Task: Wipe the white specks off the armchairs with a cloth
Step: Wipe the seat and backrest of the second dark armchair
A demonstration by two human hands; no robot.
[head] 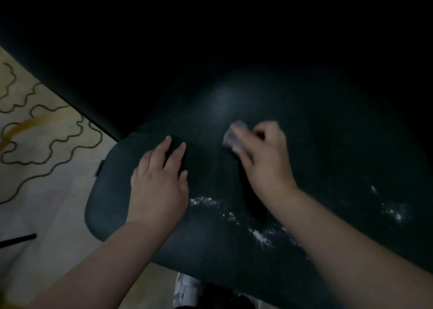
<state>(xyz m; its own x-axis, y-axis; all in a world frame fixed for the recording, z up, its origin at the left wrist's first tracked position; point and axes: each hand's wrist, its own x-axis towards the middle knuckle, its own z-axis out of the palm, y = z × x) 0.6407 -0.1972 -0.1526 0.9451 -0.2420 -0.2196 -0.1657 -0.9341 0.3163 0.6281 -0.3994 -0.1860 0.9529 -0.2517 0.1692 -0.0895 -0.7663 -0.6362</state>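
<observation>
Two bare hands work over the dark green armchair [304, 168] that fills the near and right of the scene, and we look down on it in dim light. Our left hand [159, 180] lies flat on the upholstery with fingers straight and spread, bracing the chair near its left edge. Our right hand [264, 158] curls round a small pale cloth [234, 135], bunched and blurred, pressed to the surface just right of the left hand. White specks [260, 236] lie scattered along the near part of the cushion, between and below the two wrists, with another patch [396, 212] well to the right; none shows under the cloth itself. We judge the cloth light, soft and limp, best kept wadded in the fingers so a firm pad meets the fabric; the specks look loose and powdery and may smear or fall to the floor rather than lift. We take the chair's surface to be padded, giving a little under pressure, so the flat left hand seems the sensible hold. No containers appear. A cream rug [46, 130] with wavy dark lines lies at the left.
</observation>
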